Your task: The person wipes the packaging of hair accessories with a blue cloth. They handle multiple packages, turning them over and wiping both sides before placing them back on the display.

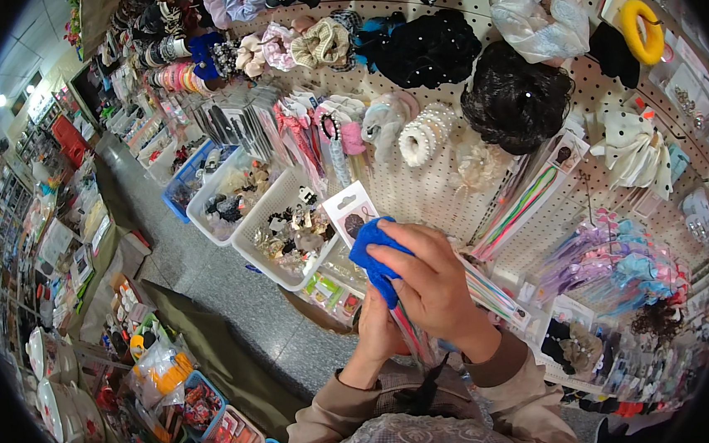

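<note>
My right hand (437, 277) holds a folded blue cloth (377, 254) against a carded hair accessory pack (342, 213) in clear wrap. The pack's white top, with a hang hole and a printed picture, sticks out beyond the cloth. Below the cloth, my left hand (375, 329) grips the pack, and its pink and white strands show between my wrists. A white basket (250, 245) of small hair ornaments lies just beyond my hands. More carded packs with coloured strands (531, 198) hang on the pegboard to the right.
A pegboard (446, 195) carries scrunchies, a dark hairpiece (516, 96) and a yellow ring (641, 30). Another white basket (209, 236) and a blue basket (172, 201) stand farther along. Across the speckled floor (223, 300) are goods in bins, a pink basket (256, 438) and floral enamel pots (63, 413).
</note>
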A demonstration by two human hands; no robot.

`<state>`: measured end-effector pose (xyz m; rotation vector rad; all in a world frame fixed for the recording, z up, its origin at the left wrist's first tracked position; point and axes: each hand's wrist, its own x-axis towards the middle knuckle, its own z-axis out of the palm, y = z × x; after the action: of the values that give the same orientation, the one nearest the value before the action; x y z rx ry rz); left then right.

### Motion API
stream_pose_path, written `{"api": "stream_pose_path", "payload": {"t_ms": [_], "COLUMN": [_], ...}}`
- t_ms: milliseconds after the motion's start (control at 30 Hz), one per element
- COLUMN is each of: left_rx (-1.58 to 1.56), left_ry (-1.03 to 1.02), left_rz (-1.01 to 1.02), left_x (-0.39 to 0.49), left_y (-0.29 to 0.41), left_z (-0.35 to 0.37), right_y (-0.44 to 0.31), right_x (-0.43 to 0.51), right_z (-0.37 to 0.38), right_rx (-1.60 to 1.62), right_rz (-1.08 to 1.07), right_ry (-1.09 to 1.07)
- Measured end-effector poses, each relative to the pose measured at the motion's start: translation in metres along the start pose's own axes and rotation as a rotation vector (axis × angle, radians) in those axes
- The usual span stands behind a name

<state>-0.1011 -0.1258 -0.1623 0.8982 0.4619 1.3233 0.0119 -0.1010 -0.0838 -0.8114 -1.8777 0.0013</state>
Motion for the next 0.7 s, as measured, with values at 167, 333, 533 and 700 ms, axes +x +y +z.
{"api": "stream_pose_path", "payload": {"t_ms": [167, 333, 533, 700], "left_rx": [-0.208, -0.273, -0.181, -0.162], "left_ry": [-0.034, -0.031, -0.019, -0.048], "left_rz": [0.185, 0.184, 0.151, 0.055], "left_x": [0.013, 0.02, 0.024, 0.021], "left_y": [0.006, 0.016, 0.018, 0.012], "left_z": [0.007, 0.01, 0.003, 0.009], "right_y": [-0.007, -0.006, -0.012, 0.0], "right_x": [-0.01, -0.031, -0.031, -0.001], "right_z": [0.007, 0.0, -0.03, -0.022], "right_rx": [-0.041, -0.051, 0.089, -0.04], "right_rz": [-0.036, 0.024, 0.112, 0.036], "right_ry": [-0.114, -0.22, -0.385, -0.114]}}
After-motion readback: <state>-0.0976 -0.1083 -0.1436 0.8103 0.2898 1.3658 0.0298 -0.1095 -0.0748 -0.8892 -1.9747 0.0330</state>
